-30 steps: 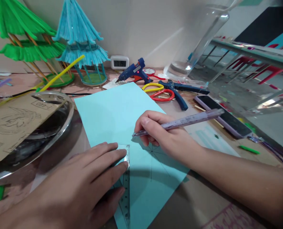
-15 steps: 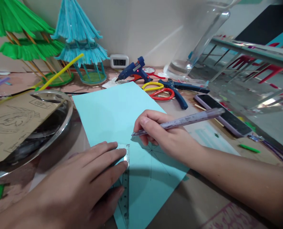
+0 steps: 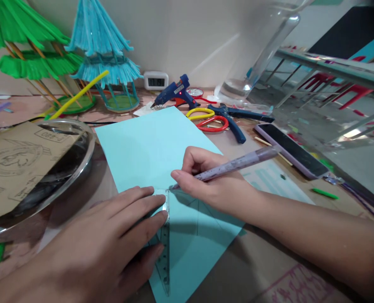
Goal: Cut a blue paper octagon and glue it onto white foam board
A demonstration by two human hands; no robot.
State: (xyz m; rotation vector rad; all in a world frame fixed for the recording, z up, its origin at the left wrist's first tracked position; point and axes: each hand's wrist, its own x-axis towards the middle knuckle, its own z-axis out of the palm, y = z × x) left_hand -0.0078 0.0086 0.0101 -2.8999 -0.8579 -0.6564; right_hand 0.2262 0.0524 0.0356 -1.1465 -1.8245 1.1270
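Ruler [image 3: 165, 252] lies on paper [image 3: 142, 151], with bowl [image 3: 91, 145] left, phone [image 3: 292, 150] right, glue gun [image 3: 176, 91] behind

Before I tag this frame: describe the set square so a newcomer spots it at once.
Find the light-blue paper, front and centre. On its near half, the left hand rests on the set square. It is the clear, flat piece tapering to a point toward the viewer, unlike the purplish pen in the right hand.
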